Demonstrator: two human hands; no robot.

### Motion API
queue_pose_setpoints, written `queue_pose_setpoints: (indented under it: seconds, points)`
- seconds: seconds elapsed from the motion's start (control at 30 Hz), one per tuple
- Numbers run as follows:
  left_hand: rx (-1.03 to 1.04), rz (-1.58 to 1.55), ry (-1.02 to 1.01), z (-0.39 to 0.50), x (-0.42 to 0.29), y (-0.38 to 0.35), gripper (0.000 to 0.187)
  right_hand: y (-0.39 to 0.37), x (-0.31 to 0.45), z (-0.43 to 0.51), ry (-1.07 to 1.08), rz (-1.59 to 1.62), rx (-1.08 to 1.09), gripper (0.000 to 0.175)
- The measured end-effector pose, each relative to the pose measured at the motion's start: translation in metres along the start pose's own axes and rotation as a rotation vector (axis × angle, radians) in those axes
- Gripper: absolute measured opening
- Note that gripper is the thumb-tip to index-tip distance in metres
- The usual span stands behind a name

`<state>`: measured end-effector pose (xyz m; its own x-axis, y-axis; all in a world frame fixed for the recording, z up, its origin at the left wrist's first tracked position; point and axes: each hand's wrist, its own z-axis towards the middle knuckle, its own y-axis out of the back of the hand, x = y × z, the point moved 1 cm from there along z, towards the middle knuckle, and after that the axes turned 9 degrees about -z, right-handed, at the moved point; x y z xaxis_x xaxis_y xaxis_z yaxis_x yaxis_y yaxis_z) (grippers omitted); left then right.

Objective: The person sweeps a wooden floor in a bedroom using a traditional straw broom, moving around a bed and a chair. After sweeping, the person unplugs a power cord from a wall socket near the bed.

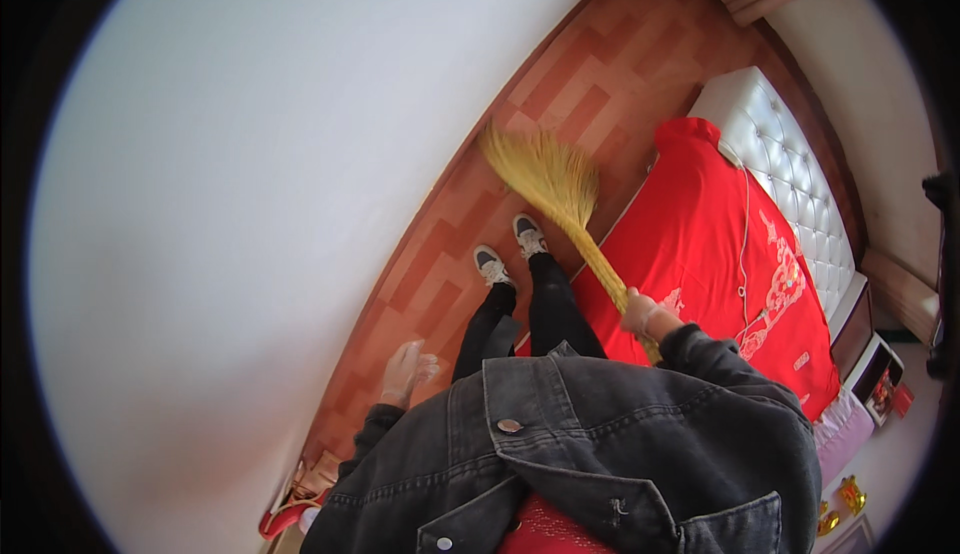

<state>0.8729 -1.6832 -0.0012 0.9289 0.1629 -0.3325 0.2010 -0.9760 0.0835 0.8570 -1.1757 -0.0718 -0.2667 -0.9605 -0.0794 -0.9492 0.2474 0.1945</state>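
Note:
My right hand [642, 312], in a clear thin glove, grips the braided handle of a yellow straw broom [600, 263]. The broom slants up and to the left, and its fanned bristles [541, 164] lie over the reddish wood-pattern floor [429, 254], one corner close to the foot of the white wall. On the left, my other hand [405, 368] also wears a clear glove. It hangs beside my leg near the wall, fingers apart, with nothing in it. The lower end of the broom handle is hidden by my sleeve.
A white wall [240, 179] runs along my left. To the right stands a bed with a red patterned cover [675, 216], a white cable [742, 254] across it, and a tufted white headboard [787, 156]. My shoes [491, 265] are between bed and wall. A framed picture [881, 374] stands lower right.

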Motion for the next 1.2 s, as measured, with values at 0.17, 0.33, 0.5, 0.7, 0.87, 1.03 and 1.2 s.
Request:
queue_pose_setpoints:
  seconds: [0.17,0.33,0.5,0.7,0.87,1.03,1.2]
  points:
    - [0.001,-0.029,-0.081,-0.005,0.003,0.010,0.032,-0.004,-0.058,-0.060,0.159,0.315,-0.106,0.061]
    - [0.013,-0.018,-0.072,-0.002,0.034,0.057,0.035,-0.003,-0.063,-0.067,0.026,0.562,-0.291,0.068]
    - [0.024,0.128,-0.201,-0.003,0.073,0.144,0.037,0.039,0.001,0.027,-0.100,0.562,-0.299,0.030]
    - [-0.022,0.183,-0.314,-0.006,0.129,0.310,0.036,-0.034,0.125,0.047,-0.213,0.374,-0.434,0.049]
    - [-0.138,0.024,-0.042,0.010,0.163,0.397,0.036,-0.196,0.191,0.000,-0.125,-0.047,-0.127,0.061]
    - [0.010,0.095,-0.026,0.014,0.140,0.372,0.037,-0.300,0.186,-0.056,0.051,-0.136,0.122,0.056]
    - [0.038,0.085,-0.079,-0.005,0.093,0.292,0.033,-0.291,0.149,-0.159,0.091,0.481,-0.033,0.068]
